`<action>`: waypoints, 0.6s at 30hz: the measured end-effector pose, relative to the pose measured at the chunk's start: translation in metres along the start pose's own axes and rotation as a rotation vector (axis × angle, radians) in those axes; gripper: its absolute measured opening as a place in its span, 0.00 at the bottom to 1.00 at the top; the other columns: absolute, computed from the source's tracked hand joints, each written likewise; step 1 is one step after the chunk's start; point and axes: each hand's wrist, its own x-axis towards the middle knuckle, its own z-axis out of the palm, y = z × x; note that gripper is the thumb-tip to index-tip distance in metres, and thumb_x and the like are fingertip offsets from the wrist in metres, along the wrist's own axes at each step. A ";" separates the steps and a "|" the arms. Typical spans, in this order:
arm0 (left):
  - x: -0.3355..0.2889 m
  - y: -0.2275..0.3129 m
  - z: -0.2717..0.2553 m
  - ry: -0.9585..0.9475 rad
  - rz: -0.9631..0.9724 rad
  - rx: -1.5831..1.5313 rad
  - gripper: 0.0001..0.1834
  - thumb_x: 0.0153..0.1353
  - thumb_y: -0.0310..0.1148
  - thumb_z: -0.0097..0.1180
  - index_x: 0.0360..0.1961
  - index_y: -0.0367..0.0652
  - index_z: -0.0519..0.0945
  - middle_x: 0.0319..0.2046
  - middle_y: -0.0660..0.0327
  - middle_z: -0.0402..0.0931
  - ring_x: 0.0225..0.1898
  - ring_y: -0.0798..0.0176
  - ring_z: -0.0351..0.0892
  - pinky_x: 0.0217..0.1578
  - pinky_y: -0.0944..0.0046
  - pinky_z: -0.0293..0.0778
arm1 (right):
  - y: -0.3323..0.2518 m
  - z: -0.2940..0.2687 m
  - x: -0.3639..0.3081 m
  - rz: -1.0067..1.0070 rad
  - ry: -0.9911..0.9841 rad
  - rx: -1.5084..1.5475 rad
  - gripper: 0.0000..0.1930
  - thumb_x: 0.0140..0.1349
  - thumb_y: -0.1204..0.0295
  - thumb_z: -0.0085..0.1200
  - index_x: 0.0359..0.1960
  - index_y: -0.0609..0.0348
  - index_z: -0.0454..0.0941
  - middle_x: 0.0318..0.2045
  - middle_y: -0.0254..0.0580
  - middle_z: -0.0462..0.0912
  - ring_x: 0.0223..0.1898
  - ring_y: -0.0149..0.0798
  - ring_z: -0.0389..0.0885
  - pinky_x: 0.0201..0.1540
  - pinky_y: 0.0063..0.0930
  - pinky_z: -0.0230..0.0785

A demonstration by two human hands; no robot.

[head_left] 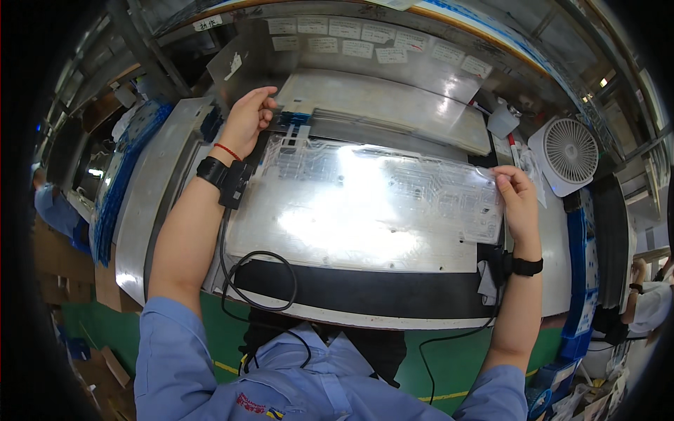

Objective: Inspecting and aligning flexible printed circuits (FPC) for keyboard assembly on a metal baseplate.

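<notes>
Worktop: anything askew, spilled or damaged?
No spill or damage visible, though glare hides part of the shiny plate. One oddity: a black cable loops untidily over the black mat beside it, not tucked away.

One left hand [251, 118], one right hand [517, 193], one clear sheet [449, 186], one fan [570, 151] at right, two black wristbands [528, 266], one red bracelet [225, 151] at left; eleven white labels [345, 28] on the far wall [415, 74].

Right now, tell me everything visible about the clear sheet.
The clear sheet looks like thin, glossy plastic, with fine pale track-like lines. It lies over a silvery metal plate, its far right corner pinched by the right hand. Glare washes out its middle, and much of its near edge is hard to trace.
</notes>
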 end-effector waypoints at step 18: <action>-0.011 -0.001 0.015 -0.294 0.252 0.345 0.18 0.61 0.22 0.52 0.54 0.39 0.74 0.36 0.63 0.79 0.36 0.74 0.75 0.39 0.74 0.73 | 0.023 -0.013 0.009 0.176 0.127 0.299 0.08 0.68 0.70 0.46 0.42 0.61 0.73 0.31 0.33 0.78 0.32 0.25 0.74 0.38 0.17 0.66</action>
